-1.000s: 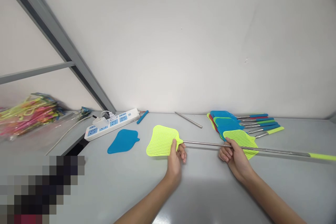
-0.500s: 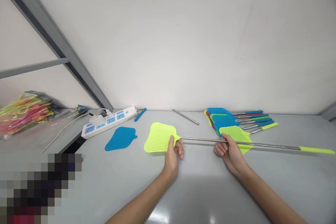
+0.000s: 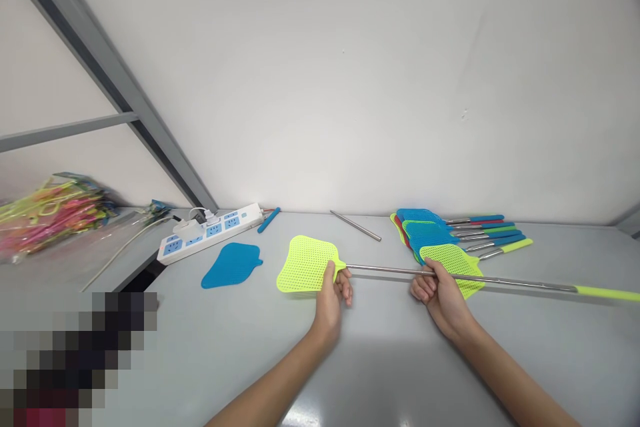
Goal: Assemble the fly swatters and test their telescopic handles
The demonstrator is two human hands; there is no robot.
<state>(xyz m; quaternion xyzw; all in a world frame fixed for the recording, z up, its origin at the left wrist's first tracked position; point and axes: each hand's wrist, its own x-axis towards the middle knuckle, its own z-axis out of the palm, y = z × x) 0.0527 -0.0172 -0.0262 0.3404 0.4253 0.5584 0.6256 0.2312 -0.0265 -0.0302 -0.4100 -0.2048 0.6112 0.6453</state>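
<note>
Held swatter head point(image 3: 306, 265) — yellow, seemingly dotted

One head view, near: above and behind my left hand point(image 3: 330, 297) and right hand point(image 3: 444, 295), facing forward-down, wall point(image 3: 320, 80) beyond them.

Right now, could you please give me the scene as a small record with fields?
Left grip: on the yellow swatter, at its neck
Right grip: on the same swatter's shaft
Loose on table: blue head, rod, blue handle
Back right: swatter pile, mixed colours
Back left: power strip
Far left: bagged bright items, too blurred to identify
</note>
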